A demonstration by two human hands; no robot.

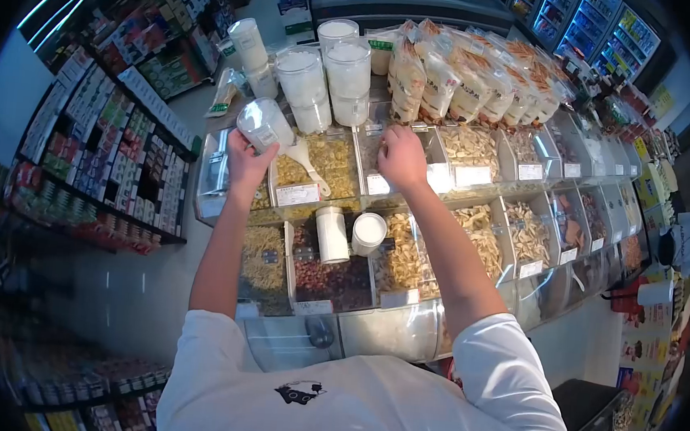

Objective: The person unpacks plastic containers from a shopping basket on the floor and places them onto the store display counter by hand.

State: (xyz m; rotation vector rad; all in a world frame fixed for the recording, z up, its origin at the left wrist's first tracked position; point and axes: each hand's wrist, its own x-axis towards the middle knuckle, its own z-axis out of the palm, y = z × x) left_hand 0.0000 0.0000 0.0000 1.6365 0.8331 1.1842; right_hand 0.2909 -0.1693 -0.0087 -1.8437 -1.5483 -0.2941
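- Head view shows the left hand [252, 160] with its grip closed around the lower part of a clear-topped jar [263, 124], which leans to one side above the upper bins, at the left end.
- Right hand [403, 159]: fingers curled down at the edge of an upper bin, just in front of the packed bags [437, 81]. Its fingertips are hidden, so whether that grip holds anything I cannot tell.
- Already upright behind the bins: two big white-filled containers [303, 91] side by side, another container [338, 30] behind them, and a slimmer one [247, 43] to their left.
- Down over the lower bins, away from that group, are two white canisters [332, 235]; one leans, the other shows its round top, and neither hand touches them.
- A white scoop [308, 164] lies over the yellow dried pieces [338, 154], near the jar and out of both hands.
- As things lie, I judge the handling to be partway: the back group stands by itself, while the jar is in hand and not set down. How much remains, I cannot tell.
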